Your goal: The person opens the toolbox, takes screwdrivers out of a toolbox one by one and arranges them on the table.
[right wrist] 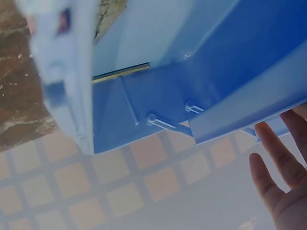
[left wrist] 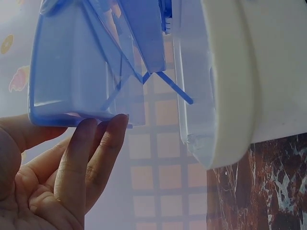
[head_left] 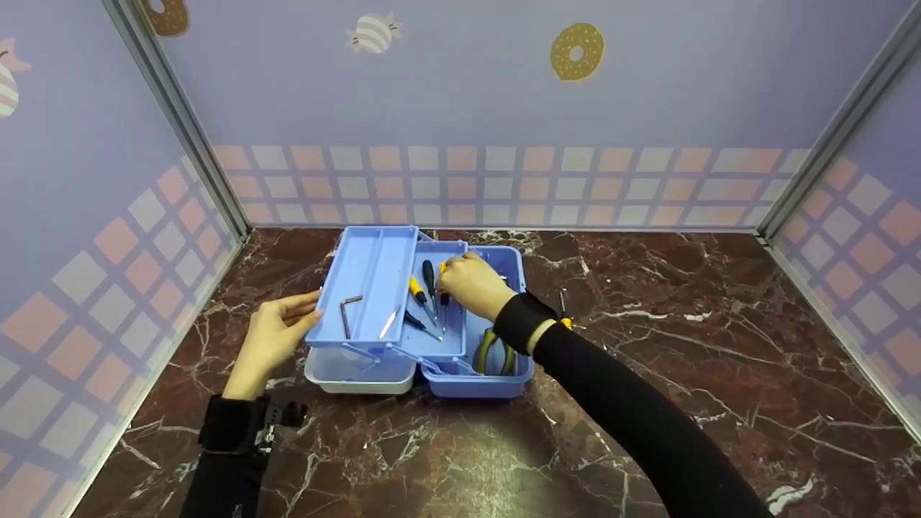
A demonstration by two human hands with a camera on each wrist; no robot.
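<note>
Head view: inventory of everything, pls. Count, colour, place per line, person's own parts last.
Toolbox: 1, blue, open on table
Lid: 1, whitish, folded out left
Upper tray: 1, blue, above lid
Middle tray: 1, blue, right of upper tray
Hex key: 1, grey, upper tray
Slim piece: 1, silver, upper tray
Screwdrivers: 4 visible, two yellow-black, two dark, middle tray
Pliers: 1, yellow-green and black, toolbox base
Small tool: 1, yellow, right of toolbox, partly hidden
Table: 1, dark red, white-veined, beneath
Walls: 3, lilac, checked, left, back, right
Posts: 2, grey, corners
Wristbands: 2, black, wrists
Sleeves: 2, black, forearms
Left hand: 1, bare, holding upper tray's left edge
Right hand: 1, bare, at a yellow-black screwdriver
</note>
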